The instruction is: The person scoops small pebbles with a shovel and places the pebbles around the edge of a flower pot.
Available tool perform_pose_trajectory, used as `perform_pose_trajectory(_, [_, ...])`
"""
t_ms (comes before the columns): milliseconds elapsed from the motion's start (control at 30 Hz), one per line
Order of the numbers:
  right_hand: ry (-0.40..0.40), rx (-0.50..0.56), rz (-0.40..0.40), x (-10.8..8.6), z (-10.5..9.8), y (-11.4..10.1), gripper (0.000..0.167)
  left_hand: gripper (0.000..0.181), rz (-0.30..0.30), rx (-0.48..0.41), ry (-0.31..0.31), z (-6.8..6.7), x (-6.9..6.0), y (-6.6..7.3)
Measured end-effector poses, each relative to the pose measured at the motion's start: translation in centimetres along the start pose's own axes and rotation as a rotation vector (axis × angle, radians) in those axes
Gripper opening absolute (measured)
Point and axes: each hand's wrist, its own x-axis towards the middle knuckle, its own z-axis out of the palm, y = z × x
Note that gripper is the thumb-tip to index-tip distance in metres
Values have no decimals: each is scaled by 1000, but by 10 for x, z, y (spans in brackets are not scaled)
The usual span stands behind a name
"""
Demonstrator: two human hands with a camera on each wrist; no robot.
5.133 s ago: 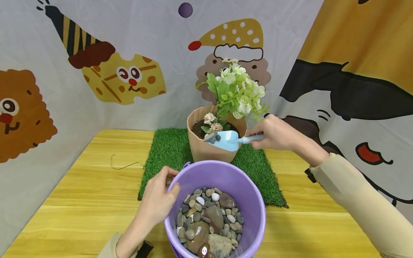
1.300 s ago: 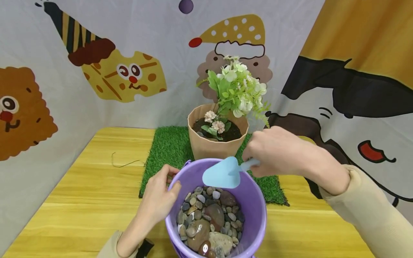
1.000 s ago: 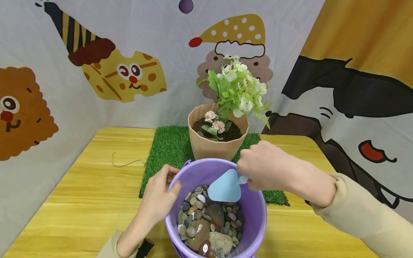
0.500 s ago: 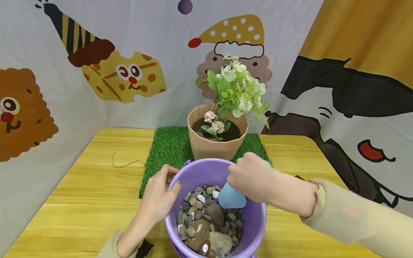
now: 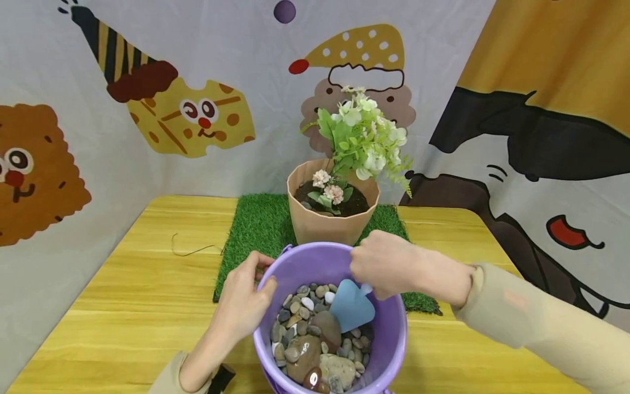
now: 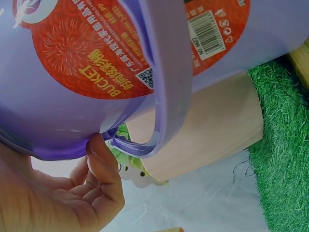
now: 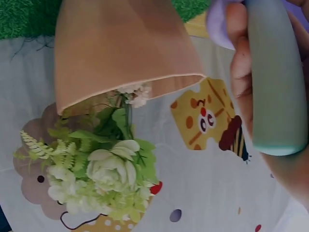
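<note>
A purple bucket [image 5: 394, 350] holds many small pebbles and a few larger stones [image 5: 301, 355]. At its left rim, my left hand [image 5: 241, 301] grips the edge with thumb and fingers; the left wrist view has this hand [image 6: 91, 188] beside the bucket's handle [image 6: 174, 82]. My right hand [image 5: 389, 265], over the right rim, is curled round the handle of a light blue scoop [image 5: 352, 306], its blade down against the stones. In the right wrist view the scoop's thick handle [image 7: 277, 77] lies in my fingers.
Behind the bucket stands a peach flower pot [image 5: 325, 227] with soil, pink blossoms and a leafy white-flowered plant [image 5: 369, 137], on a green turf mat [image 5: 261, 224]. A thin dark strand [image 5: 189, 253] lies on the wooden table [image 5: 123, 306]. A printed cloth hangs behind.
Earlier the scoop carried stones at the pot's rim. My right hand has since brought it back and lowered its blade into the bucket. My left hand has kept its place on the rim.
</note>
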Motion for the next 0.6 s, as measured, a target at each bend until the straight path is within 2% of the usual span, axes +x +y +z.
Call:
perform_pose_trajectory(133, [40, -15, -53, 2, 4, 4, 35, 24, 4, 9, 6, -1, 1, 0])
perform_pose_trajectory(433, [104, -113, -139, 11, 11, -2, 14, 24, -3, 16, 6, -2, 1, 0])
perform_pose_trajectory(600, [91, -16, -154, 13, 19, 0, 10, 24, -3, 22, 1, -1, 1, 1])
